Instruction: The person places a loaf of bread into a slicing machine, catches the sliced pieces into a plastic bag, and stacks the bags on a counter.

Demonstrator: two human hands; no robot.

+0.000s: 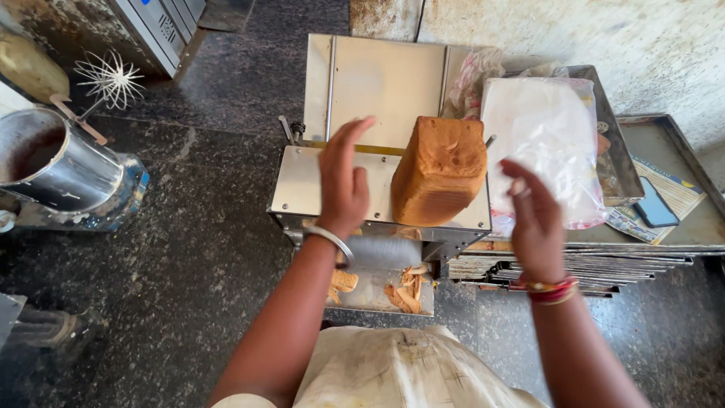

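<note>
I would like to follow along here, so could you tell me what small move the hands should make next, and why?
Probably close both hands onto the loaf. It stands on end on the metal slicer table, untouched; the left hand and right hand are open on either side of it, palms facing in.

We note a steel mixing bowl (pixel 53 162) and wire whisk (pixel 111 78) at left, a phone (pixel 654 204) on the right tray (pixel 680 143), and stacked trays (pixel 574 266) below.
</note>
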